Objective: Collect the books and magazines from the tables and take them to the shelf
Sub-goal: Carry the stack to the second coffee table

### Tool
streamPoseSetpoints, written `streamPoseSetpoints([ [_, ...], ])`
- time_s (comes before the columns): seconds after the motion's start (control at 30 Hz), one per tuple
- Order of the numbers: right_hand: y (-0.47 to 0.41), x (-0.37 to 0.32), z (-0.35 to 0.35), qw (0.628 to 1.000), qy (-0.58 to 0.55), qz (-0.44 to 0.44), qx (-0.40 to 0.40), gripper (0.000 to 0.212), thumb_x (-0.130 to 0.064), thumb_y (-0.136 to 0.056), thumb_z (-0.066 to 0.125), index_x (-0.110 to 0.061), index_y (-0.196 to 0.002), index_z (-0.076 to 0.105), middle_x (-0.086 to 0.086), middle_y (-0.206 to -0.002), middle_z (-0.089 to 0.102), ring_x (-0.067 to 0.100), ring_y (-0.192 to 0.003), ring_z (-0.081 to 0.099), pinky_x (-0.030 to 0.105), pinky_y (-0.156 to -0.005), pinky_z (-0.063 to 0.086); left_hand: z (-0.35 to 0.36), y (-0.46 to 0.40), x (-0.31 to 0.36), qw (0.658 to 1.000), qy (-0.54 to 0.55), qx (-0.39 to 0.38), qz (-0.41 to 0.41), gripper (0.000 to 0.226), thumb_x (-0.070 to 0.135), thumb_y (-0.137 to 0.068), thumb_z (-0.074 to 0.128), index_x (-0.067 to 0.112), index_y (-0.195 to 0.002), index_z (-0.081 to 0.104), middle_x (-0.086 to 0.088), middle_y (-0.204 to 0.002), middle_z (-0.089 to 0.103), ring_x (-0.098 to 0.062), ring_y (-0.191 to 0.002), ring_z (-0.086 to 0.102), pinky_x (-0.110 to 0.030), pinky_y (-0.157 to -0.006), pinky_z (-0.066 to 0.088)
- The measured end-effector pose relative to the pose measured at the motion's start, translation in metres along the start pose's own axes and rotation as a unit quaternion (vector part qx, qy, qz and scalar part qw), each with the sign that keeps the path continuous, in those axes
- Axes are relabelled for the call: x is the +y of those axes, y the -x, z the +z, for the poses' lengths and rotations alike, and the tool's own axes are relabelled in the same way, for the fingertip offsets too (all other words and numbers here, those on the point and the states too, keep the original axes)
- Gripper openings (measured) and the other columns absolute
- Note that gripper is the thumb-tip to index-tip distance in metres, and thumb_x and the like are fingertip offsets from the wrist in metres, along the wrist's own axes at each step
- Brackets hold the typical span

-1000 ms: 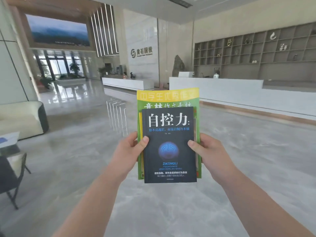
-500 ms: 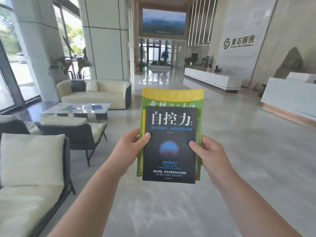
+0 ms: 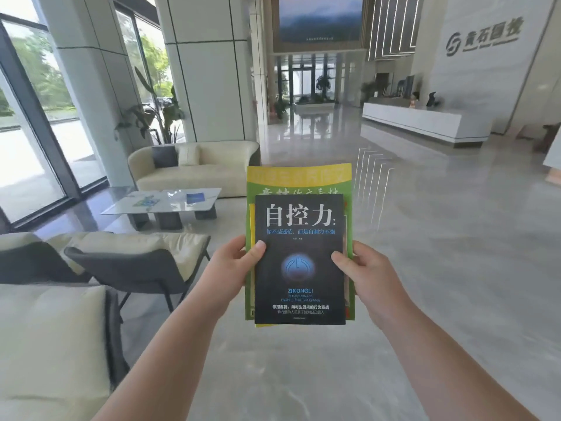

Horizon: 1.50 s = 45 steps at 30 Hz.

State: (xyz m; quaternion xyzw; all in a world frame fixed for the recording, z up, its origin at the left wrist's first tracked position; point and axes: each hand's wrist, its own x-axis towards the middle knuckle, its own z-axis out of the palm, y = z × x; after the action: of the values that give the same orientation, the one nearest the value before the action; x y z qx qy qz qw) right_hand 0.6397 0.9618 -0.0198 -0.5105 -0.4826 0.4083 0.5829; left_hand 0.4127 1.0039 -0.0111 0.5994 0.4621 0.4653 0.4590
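Item: black paperback book with a glowing blue emblem and white title characters, stacked on a larger green-and-yellow soft-cover magazine; further thin volumes may lie between, edges only visible.

Location: carried in mid-air over the polished grey stone floor, level with the chest, nothing beneath it.

Hold: left hand closed on the stack's left edge, thumb on the black cover, other digits hidden behind. Right hand closed on the right edge in the same manner.

Outstanding: white-topped low coffee table near the cream sofa carries a blue booklet near its right end and a green one toward its front edge.

Risks (judged): the smaller book may slide off the glossy magazine if the stack tilts; freeing one hand to collect more leaves a one-sided pinch, and the limp magazine could sag or fan open.
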Motion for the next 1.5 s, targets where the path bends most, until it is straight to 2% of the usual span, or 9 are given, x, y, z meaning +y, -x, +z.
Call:
streamPoseSetpoints([
  [0.2, -0.200, 0.055, 0.008, 0.998, 0.001, -0.002, -0.060, 0.015, -0.013, -0.092, 0.063, -0.022, -0.093, 0.075, 0.002, -0.087, 0.079, 0.015, -0.076, 0.074, 0.025, -0.064, 0.056, 0.012, -0.172, -0.047, 0.998, -0.005, 0.054, -0.016, 0.024, 0.032, -0.098, 0.056, 0.023, -0.117, 0.067, -0.004, -0.103, 0.079, -0.024, -0.093, 0.076, -0.044, -0.084, 0.059],
  [0.37, -0.364, 0.069, 0.037, 0.991, -0.014, 0.013, -0.133, 0.015, -0.013, -0.094, 0.061, -0.018, -0.100, 0.074, 0.000, -0.088, 0.080, 0.017, -0.079, 0.076, 0.024, -0.063, 0.057, 0.004, -0.306, -0.056, 0.990, 0.006, 0.128, -0.049, 0.019, 0.032, -0.097, 0.057, 0.025, -0.111, 0.068, -0.001, -0.095, 0.079, -0.015, -0.077, 0.077, -0.021, -0.056, 0.055],
  [0.5, -0.478, 0.079, 0.078, 0.983, -0.009, 0.027, -0.184, 0.014, -0.015, -0.094, 0.061, -0.021, -0.100, 0.073, -0.002, -0.088, 0.080, 0.015, -0.080, 0.076, 0.024, -0.065, 0.056, -0.022, -0.401, -0.065, 0.983, 0.014, 0.171, -0.057, 0.021, 0.029, -0.098, 0.056, 0.020, -0.114, 0.066, -0.005, -0.100, 0.079, -0.023, -0.086, 0.077, -0.028, -0.067, 0.059],
  [0.67, -0.614, 0.116, 0.139, 0.972, 0.008, 0.027, -0.232, 0.014, -0.014, -0.094, 0.061, -0.022, -0.097, 0.073, -0.005, -0.086, 0.079, 0.012, -0.077, 0.076, 0.020, -0.062, 0.054, -0.067, -0.523, -0.118, 0.976, 0.032, 0.206, -0.066, 0.024, 0.030, -0.097, 0.057, 0.021, -0.118, 0.066, -0.006, -0.104, 0.079, -0.027, -0.093, 0.076, -0.046, -0.088, 0.058],
  [0.73, -0.673, 0.137, 0.167, 0.971, 0.012, 0.029, -0.236, 0.014, -0.014, -0.094, 0.062, -0.022, -0.096, 0.072, -0.007, -0.084, 0.079, 0.010, -0.075, 0.075, 0.018, -0.060, 0.054, -0.089, -0.583, -0.142, 0.975, 0.031, 0.207, -0.071, 0.024, 0.028, -0.098, 0.057, 0.019, -0.119, 0.065, -0.007, -0.103, 0.079, -0.027, -0.093, 0.076, -0.047, -0.087, 0.058],
  [0.87, -0.787, 0.159, 0.215, 0.971, 0.016, 0.041, -0.233, 0.015, -0.011, -0.094, 0.061, -0.019, -0.101, 0.072, -0.003, -0.088, 0.080, 0.015, -0.080, 0.076, 0.020, -0.063, 0.056, -0.128, -0.704, -0.168, 0.978, 0.033, 0.193, -0.074, 0.024, 0.023, -0.098, 0.056, 0.014, -0.119, 0.065, -0.008, -0.105, 0.078, -0.025, -0.092, 0.076, -0.034, -0.073, 0.061],
  [1.0, -0.907, 0.163, 0.258, 0.972, 0.007, 0.035, -0.234, 0.017, -0.008, -0.094, 0.060, -0.018, -0.101, 0.072, -0.005, -0.084, 0.079, 0.009, -0.074, 0.075, 0.015, -0.059, 0.054, -0.162, -0.828, -0.178, 0.976, 0.030, 0.203, -0.069, 0.024, 0.024, -0.097, 0.058, 0.015, -0.119, 0.065, -0.008, -0.107, 0.078, -0.026, -0.094, 0.075, -0.040, -0.082, 0.060],
  [1.27, -1.134, 0.228, 0.321, 0.970, -0.002, 0.044, -0.240, 0.018, -0.008, -0.094, 0.060, -0.022, -0.099, 0.072, -0.009, -0.082, 0.079, 0.006, -0.073, 0.074, 0.014, -0.058, 0.053, -0.201, -1.056, -0.241, 0.971, 0.028, 0.219, -0.088, 0.020, 0.029, -0.096, 0.059, 0.024, -0.114, 0.066, -0.003, -0.101, 0.079, -0.023, -0.092, 0.076, -0.041, -0.083, 0.058],
  [1.5, -1.353, 0.264, 0.396, 0.947, 0.017, 0.039, -0.318, 0.016, -0.010, -0.094, 0.061, -0.021, -0.099, 0.071, -0.010, -0.083, 0.079, 0.005, -0.073, 0.074, 0.014, -0.058, 0.053, -0.244, -1.250, -0.293, 0.957, 0.031, 0.273, -0.096, 0.027, 0.032, -0.097, 0.057, 0.020, -0.120, 0.064, -0.005, -0.106, 0.078, -0.027, -0.096, 0.075, -0.051, -0.092, 0.055],
])
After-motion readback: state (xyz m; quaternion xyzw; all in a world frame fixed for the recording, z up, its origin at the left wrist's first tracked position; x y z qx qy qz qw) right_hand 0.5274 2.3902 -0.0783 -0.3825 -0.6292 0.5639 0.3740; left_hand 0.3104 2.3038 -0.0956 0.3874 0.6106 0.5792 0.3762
